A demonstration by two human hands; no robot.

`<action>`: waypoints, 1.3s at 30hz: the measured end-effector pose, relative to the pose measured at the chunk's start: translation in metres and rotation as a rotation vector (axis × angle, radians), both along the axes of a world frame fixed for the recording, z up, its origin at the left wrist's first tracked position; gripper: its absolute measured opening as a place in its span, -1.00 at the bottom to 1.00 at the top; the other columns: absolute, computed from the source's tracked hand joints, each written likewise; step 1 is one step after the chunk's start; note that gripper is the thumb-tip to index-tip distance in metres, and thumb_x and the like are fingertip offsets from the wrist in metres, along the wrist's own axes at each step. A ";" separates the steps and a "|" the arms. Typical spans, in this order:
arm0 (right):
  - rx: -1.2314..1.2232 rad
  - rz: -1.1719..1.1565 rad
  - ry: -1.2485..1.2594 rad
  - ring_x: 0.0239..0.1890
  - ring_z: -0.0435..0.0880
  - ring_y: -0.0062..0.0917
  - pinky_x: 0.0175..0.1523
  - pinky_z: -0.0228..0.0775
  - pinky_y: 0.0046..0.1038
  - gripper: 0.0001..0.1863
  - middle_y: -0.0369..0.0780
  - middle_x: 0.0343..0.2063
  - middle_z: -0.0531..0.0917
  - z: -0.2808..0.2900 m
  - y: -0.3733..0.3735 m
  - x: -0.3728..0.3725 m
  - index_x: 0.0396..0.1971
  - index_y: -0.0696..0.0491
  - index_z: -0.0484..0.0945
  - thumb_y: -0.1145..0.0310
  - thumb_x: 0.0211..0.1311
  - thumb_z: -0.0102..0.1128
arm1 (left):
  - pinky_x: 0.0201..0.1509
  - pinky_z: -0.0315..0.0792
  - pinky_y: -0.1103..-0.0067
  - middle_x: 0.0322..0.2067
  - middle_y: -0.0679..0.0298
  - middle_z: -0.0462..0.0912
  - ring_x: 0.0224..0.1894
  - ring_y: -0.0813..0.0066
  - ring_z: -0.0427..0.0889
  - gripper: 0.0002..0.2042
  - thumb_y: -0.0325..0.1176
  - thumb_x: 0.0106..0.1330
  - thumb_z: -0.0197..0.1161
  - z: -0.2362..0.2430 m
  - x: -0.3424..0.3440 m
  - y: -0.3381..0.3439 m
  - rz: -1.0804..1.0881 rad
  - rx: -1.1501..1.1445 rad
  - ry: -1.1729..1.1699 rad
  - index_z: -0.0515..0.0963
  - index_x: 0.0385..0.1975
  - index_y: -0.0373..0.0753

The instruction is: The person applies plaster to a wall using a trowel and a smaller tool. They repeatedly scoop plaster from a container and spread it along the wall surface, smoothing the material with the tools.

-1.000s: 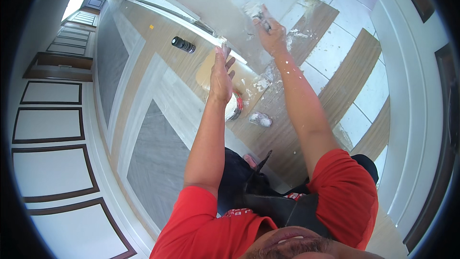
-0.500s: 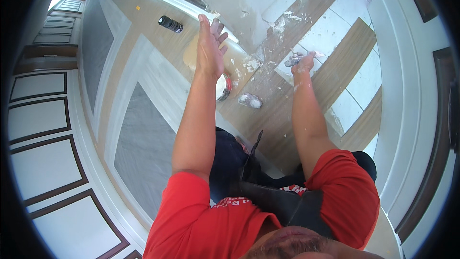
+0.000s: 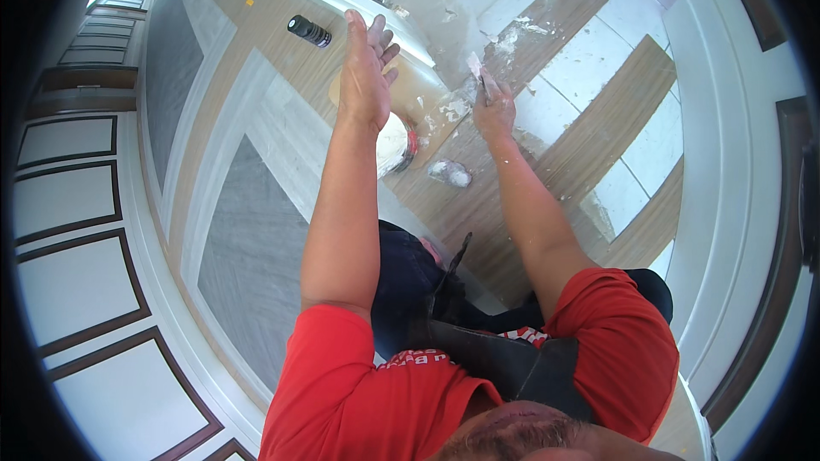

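My left hand (image 3: 366, 77) is raised with its palm turned right and its fingers stretched out. Its fingertips look dusty, and it holds nothing. In my right hand (image 3: 494, 111) is a small putty knife (image 3: 475, 67), its tip smeared with white paste and close to the foot of the grey wall (image 3: 444, 13). My fingers hide much of the tool. Just below my left hand, a tub of white paste (image 3: 392, 147) with a red side is partly covered by my wrist. A whitish, paste-smeared lump (image 3: 449, 173) lies on the wood-look floor between my forearms.
A black cylindrical container (image 3: 309, 31) lies beyond my left hand. White crumbs and smears (image 3: 512, 38) are scattered along the wall's foot. White tiles (image 3: 581, 60) alternate with wood-look strips on the right. Panelled white cabinets (image 3: 81, 273) line the left, and a white frame (image 3: 726, 162) rises at right.
My right hand has moved left and away from me with the putty knife, from over the tiles to the wall's foot. My left hand remains raised and open.
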State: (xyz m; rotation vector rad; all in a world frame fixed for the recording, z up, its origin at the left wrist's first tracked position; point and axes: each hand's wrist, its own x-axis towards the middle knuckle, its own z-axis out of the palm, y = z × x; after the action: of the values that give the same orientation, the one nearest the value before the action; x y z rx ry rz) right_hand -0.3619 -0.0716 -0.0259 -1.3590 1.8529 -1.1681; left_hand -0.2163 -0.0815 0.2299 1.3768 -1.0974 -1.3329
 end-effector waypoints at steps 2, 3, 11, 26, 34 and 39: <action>-0.011 -0.020 0.059 0.04 0.63 -0.05 0.16 0.47 -0.15 -0.55 0.03 -0.08 0.63 0.020 -0.002 -0.001 0.26 -0.18 0.58 0.24 0.38 0.21 | 0.57 -0.24 -0.01 0.52 -0.32 -0.10 0.57 -0.20 -0.08 0.13 0.57 0.35 -0.31 0.001 -0.001 -0.002 -0.003 -0.019 -0.006 -0.11 0.54 -0.47; -0.037 -0.041 0.084 0.01 0.63 -0.08 0.13 0.47 -0.16 -0.54 0.00 -0.10 0.63 0.026 -0.004 0.001 0.25 -0.17 0.59 0.27 0.35 0.24 | 0.57 -0.24 0.00 0.52 -0.32 -0.10 0.57 -0.20 -0.08 0.12 0.56 0.36 -0.32 0.000 -0.001 -0.002 -0.001 -0.022 -0.008 -0.11 0.54 -0.47; 0.082 0.038 0.242 0.05 0.62 -0.03 0.19 0.45 -0.14 -0.52 0.09 -0.03 0.59 0.054 -0.022 0.001 0.29 -0.16 0.56 0.22 0.37 0.20 | 0.57 -0.24 0.02 0.52 -0.32 -0.11 0.57 -0.19 -0.07 0.07 0.53 0.39 -0.33 0.007 -0.009 0.000 -0.018 -0.063 -0.003 -0.07 0.54 -0.44; 0.252 0.133 0.347 0.14 0.59 -0.08 0.24 0.44 -0.13 -0.52 0.03 0.06 0.55 0.065 -0.019 0.012 0.26 -0.17 0.58 0.28 0.33 0.13 | 0.56 -0.29 -0.03 0.52 -0.35 -0.16 0.58 -0.24 -0.12 0.08 0.53 0.38 -0.36 0.011 -0.006 0.004 -0.004 -0.103 0.004 -0.07 0.54 -0.44; 0.393 0.234 0.319 0.19 0.59 -0.09 0.28 0.44 -0.16 -0.56 0.06 0.09 0.61 0.056 -0.022 -0.016 0.20 -0.15 0.62 0.16 0.34 0.14 | 0.56 -0.31 -0.05 0.53 -0.35 -0.18 0.57 -0.27 -0.15 0.08 0.53 0.38 -0.36 0.013 -0.003 0.005 0.003 -0.120 0.033 -0.08 0.54 -0.44; 0.263 0.091 0.161 0.17 0.59 -0.10 0.27 0.44 -0.19 -0.46 0.07 0.05 0.63 0.049 -0.027 -0.003 0.30 -0.13 0.54 0.02 0.38 0.14 | 0.56 -0.31 -0.05 0.53 -0.35 -0.18 0.57 -0.27 -0.15 0.07 0.52 0.39 -0.36 0.011 -0.009 0.003 -0.001 -0.118 0.045 -0.08 0.54 -0.44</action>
State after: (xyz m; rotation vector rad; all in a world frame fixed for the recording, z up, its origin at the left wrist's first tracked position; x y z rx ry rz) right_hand -0.3646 -0.0988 0.0236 -1.4017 1.9535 -0.7578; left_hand -0.2250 -0.0782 0.2411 1.2552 -1.1281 -1.2730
